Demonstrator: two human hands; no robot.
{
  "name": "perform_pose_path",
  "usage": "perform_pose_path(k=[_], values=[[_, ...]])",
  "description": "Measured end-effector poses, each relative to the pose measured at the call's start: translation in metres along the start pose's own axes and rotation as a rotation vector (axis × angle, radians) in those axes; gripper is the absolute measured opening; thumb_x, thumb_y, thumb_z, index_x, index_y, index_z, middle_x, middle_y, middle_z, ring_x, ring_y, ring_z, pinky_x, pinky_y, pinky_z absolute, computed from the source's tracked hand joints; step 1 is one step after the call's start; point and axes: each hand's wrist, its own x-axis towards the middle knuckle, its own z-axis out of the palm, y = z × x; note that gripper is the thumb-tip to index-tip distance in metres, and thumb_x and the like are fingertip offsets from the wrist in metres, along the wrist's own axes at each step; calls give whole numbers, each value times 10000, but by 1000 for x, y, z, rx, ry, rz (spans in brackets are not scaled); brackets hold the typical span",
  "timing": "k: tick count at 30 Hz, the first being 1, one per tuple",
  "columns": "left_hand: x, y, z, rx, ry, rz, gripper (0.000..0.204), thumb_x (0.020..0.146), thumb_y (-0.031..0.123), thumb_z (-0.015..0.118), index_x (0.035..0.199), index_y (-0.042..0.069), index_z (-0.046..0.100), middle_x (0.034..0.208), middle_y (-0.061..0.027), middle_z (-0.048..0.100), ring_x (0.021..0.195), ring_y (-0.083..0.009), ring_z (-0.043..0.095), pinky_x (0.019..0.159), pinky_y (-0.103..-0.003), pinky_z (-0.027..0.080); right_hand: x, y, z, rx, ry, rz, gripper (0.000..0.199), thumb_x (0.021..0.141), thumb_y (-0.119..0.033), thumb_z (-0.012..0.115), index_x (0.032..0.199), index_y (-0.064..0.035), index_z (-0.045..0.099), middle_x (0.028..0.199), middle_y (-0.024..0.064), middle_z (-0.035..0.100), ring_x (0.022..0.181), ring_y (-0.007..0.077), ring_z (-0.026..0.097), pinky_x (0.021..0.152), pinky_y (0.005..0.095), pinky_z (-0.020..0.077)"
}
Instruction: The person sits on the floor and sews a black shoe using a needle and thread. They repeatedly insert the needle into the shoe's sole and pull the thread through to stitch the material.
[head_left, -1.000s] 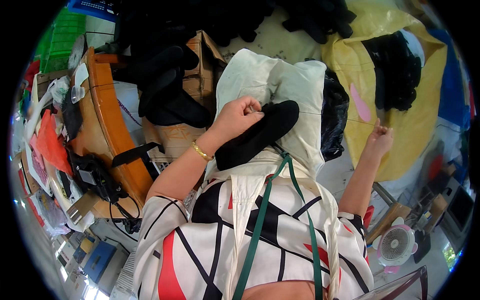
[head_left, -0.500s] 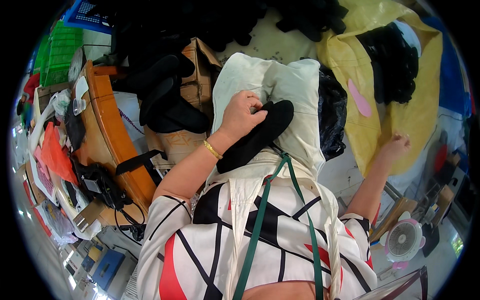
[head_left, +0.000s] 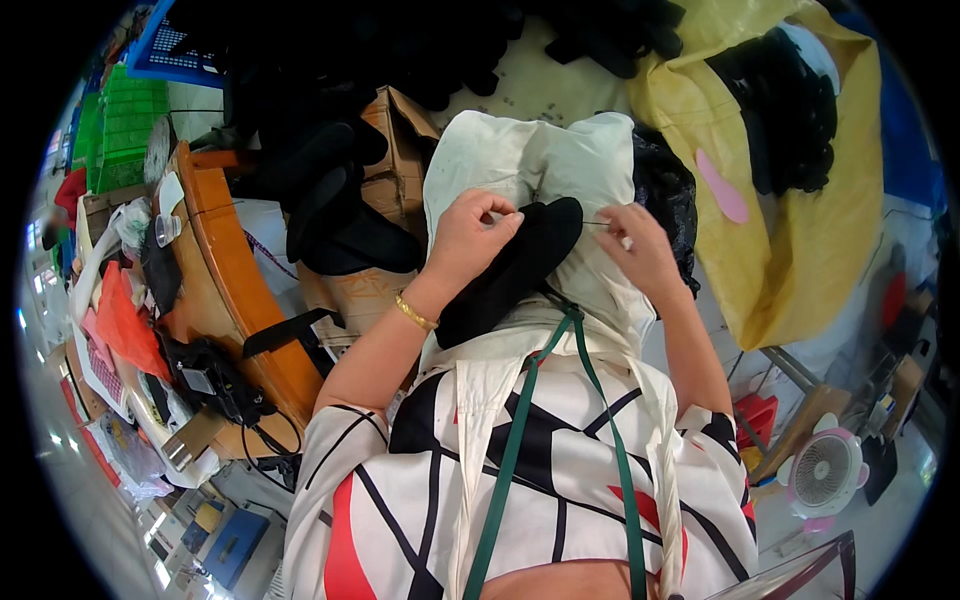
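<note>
Across the pale cloth on my lap lies a black shoe-shaped cloth piece, its rounded end towards the upper right. My left hand has its fingers curled and the thumb pressed in at the piece's upper left edge. Just beyond the rounded end, my right hand pinches a thin dark strand that runs to the black piece. Whether this strand is a needle or a thread is too fine to tell. Green apron straps hang down over my front.
To the right stands a yellow sack with black pieces inside and a pink insole on it. More black shoe-shaped pieces rest on a cardboard box at left, beside a wooden table. A fan is at lower right.
My right hand has come in from far out on the right, by the yellow sack, to the rounded end of the black piece. My left hand has barely shifted.
</note>
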Motion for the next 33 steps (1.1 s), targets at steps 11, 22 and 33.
perform_pose_path(k=[11,22,33], values=[[-17,3,6,-716,-259,-534,121,937,169,679,925,50,677,700,17,645,518,-33,515,427,-174,374,-6,-72,34,-16,-61,-293,153,863,-111,679,998,-63,625,765,106,580,720,317,589,630,405,491],[-22,-17,-5,-353,-237,-216,137,992,185,612,923,68,634,708,56,550,589,-15,467,512,-186,368,40,-63,47,-425,-85,-305,100,797,-56,601,889,-94,607,811,74,587,826,290,622,663,402,507],[-19,-13,6,-380,-220,-358,165,964,207,662,966,44,684,736,34,621,622,-42,531,566,-207,443,40,-40,70,145,33,-271,88,912,-156,659,978,-99,662,882,63,630,737,228,636,626,331,514]])
